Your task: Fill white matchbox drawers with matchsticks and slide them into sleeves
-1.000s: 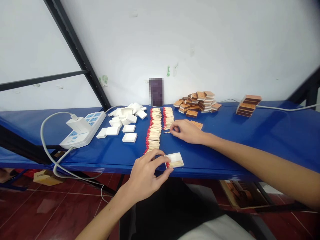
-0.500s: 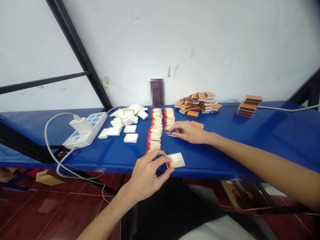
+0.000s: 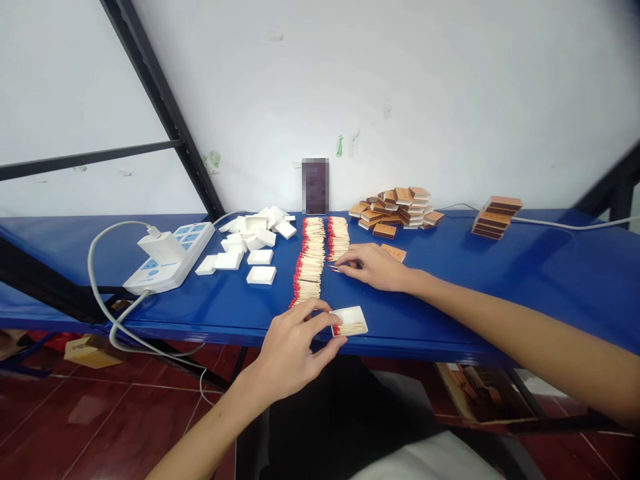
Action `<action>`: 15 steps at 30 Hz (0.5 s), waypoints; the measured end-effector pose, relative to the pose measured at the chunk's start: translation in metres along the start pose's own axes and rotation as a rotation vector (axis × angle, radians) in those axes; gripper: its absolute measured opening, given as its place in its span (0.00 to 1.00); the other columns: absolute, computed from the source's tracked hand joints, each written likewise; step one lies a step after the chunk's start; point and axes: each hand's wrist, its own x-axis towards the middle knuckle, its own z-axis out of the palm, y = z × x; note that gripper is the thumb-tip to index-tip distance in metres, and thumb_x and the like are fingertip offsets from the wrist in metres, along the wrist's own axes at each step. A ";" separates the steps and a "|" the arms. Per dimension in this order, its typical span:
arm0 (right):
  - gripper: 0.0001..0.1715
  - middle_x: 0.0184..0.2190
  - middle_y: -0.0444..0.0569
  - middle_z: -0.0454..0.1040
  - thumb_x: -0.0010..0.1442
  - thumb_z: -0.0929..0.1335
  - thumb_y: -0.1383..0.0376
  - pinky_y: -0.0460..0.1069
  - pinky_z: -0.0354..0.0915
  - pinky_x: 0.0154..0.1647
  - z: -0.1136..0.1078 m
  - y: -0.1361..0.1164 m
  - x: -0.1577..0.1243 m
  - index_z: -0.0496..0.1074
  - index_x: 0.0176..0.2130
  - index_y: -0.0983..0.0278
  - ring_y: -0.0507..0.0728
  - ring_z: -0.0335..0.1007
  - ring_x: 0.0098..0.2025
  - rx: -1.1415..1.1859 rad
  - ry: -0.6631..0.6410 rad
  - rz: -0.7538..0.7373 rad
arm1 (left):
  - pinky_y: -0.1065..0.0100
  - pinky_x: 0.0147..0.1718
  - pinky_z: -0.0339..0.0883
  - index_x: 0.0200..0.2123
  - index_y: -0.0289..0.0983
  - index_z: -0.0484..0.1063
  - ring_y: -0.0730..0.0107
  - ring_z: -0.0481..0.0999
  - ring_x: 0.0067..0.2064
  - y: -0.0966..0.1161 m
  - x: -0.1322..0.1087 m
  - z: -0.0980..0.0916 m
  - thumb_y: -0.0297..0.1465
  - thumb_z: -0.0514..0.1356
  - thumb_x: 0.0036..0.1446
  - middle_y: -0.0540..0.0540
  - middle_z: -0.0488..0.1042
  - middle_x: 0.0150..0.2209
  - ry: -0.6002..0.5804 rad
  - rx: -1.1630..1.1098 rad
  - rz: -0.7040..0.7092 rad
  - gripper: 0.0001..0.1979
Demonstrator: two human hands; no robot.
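At the shelf's front edge, my left hand [image 3: 295, 347] grips the left end of a small white matchbox tray [image 3: 356, 316] between thumb and fingers. Several red-headed matches [image 3: 353, 329] lie along the tray's near side. My right hand [image 3: 375, 267] rests low over the blue surface, thumb and forefinger closed on a couple of loose matches [image 3: 333, 268] whose red heads point left. Just beyond those fingertips is the shorter row of matches [image 3: 339, 237]. Left of it runs a longer row of matches [image 3: 311, 260], reaching nearly to my left hand.
Empty white trays [image 3: 257, 230] lie heaped on the left, beside a power strip [image 3: 173, 260] with a plug and cable. Orange-brown matchbox sleeves [image 3: 400, 208] are piled at back right. Farther right stands a stack of matchboxes [image 3: 496, 218]. A dark pixelated rectangle [image 3: 315, 187] is at the wall.
My right hand has shifted slightly, its fingertips drawn closer around the loose matches. My left hand keeps its hold on the tray. The whole view has moved a little.
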 end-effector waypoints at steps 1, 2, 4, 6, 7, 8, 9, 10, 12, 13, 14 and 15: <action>0.13 0.29 0.46 0.74 0.66 0.66 0.61 0.47 0.54 0.33 0.001 0.000 0.001 0.79 0.39 0.63 0.52 0.66 0.31 -0.005 0.003 0.003 | 0.64 0.42 0.71 0.44 0.42 0.75 0.64 0.76 0.43 0.000 0.000 0.000 0.35 0.60 0.63 0.46 0.74 0.45 -0.001 0.001 -0.001 0.08; 0.13 0.28 0.46 0.74 0.66 0.66 0.61 0.47 0.54 0.33 0.003 0.000 0.002 0.79 0.38 0.63 0.52 0.65 0.31 -0.010 0.006 0.005 | 0.63 0.42 0.71 0.44 0.42 0.75 0.64 0.76 0.43 -0.001 0.000 0.000 0.35 0.60 0.63 0.46 0.74 0.45 -0.003 0.001 -0.002 0.08; 0.12 0.26 0.44 0.72 0.65 0.66 0.61 0.46 0.53 0.32 0.005 0.001 0.004 0.77 0.35 0.63 0.52 0.64 0.30 -0.019 0.018 0.007 | 0.63 0.42 0.71 0.44 0.42 0.75 0.63 0.76 0.43 -0.001 -0.001 0.001 0.35 0.60 0.63 0.46 0.74 0.45 -0.004 0.000 -0.004 0.08; 0.11 0.25 0.43 0.71 0.65 0.66 0.62 0.46 0.53 0.32 0.007 0.001 0.005 0.76 0.34 0.64 0.51 0.63 0.29 -0.021 0.028 0.000 | 0.62 0.42 0.71 0.44 0.42 0.75 0.63 0.76 0.43 0.000 -0.001 0.000 0.35 0.61 0.63 0.46 0.74 0.45 -0.005 -0.006 -0.005 0.08; 0.11 0.25 0.43 0.70 0.65 0.66 0.63 0.46 0.53 0.32 0.007 0.002 0.005 0.75 0.33 0.64 0.51 0.63 0.29 -0.017 0.025 -0.009 | 0.62 0.42 0.71 0.44 0.42 0.75 0.63 0.76 0.43 0.000 0.000 0.000 0.35 0.61 0.63 0.46 0.74 0.45 -0.004 -0.009 -0.006 0.08; 0.11 0.25 0.43 0.71 0.65 0.66 0.64 0.46 0.52 0.32 0.006 0.002 0.004 0.75 0.33 0.64 0.51 0.63 0.29 -0.016 0.019 -0.018 | 0.62 0.42 0.71 0.44 0.42 0.75 0.63 0.77 0.43 0.000 0.000 0.000 0.34 0.61 0.63 0.46 0.74 0.45 -0.001 -0.010 -0.006 0.07; 0.10 0.25 0.43 0.71 0.65 0.65 0.65 0.46 0.52 0.32 0.006 0.003 0.003 0.75 0.34 0.64 0.51 0.63 0.29 -0.018 0.008 -0.026 | 0.63 0.42 0.71 0.44 0.42 0.75 0.63 0.77 0.43 0.000 0.000 0.000 0.34 0.61 0.63 0.45 0.74 0.45 0.001 -0.011 -0.006 0.07; 0.10 0.26 0.44 0.71 0.65 0.65 0.65 0.46 0.52 0.31 0.005 0.003 0.002 0.75 0.34 0.64 0.51 0.63 0.29 -0.023 -0.002 -0.030 | 0.63 0.42 0.71 0.44 0.42 0.75 0.63 0.77 0.43 0.001 0.000 0.000 0.34 0.61 0.63 0.45 0.74 0.45 0.003 -0.011 -0.005 0.07; 0.10 0.26 0.44 0.72 0.65 0.65 0.65 0.46 0.52 0.31 0.002 0.004 0.000 0.75 0.35 0.64 0.51 0.63 0.29 -0.041 -0.017 -0.025 | 0.63 0.42 0.71 0.44 0.42 0.75 0.63 0.77 0.43 0.001 0.000 0.000 0.34 0.61 0.63 0.45 0.74 0.45 0.004 -0.009 0.001 0.07; 0.10 0.27 0.44 0.72 0.65 0.65 0.64 0.46 0.52 0.31 0.001 0.005 0.000 0.75 0.35 0.64 0.51 0.63 0.29 -0.052 -0.019 -0.017 | 0.64 0.42 0.72 0.44 0.42 0.75 0.64 0.77 0.43 0.001 0.000 0.000 0.34 0.61 0.63 0.45 0.74 0.45 0.005 -0.009 0.003 0.07; 0.11 0.27 0.45 0.72 0.66 0.65 0.63 0.46 0.52 0.31 0.000 0.007 -0.001 0.75 0.35 0.64 0.52 0.64 0.30 -0.061 -0.022 -0.012 | 0.64 0.42 0.72 0.44 0.42 0.75 0.64 0.77 0.43 0.001 0.000 -0.001 0.34 0.61 0.63 0.45 0.74 0.45 0.007 -0.009 0.005 0.07; 0.11 0.28 0.45 0.73 0.66 0.65 0.63 0.46 0.53 0.32 -0.001 0.008 -0.001 0.75 0.36 0.64 0.52 0.64 0.30 -0.064 -0.029 -0.012 | 0.64 0.42 0.72 0.43 0.41 0.75 0.64 0.77 0.43 0.001 0.001 -0.001 0.34 0.61 0.63 0.45 0.75 0.45 0.011 -0.010 0.005 0.07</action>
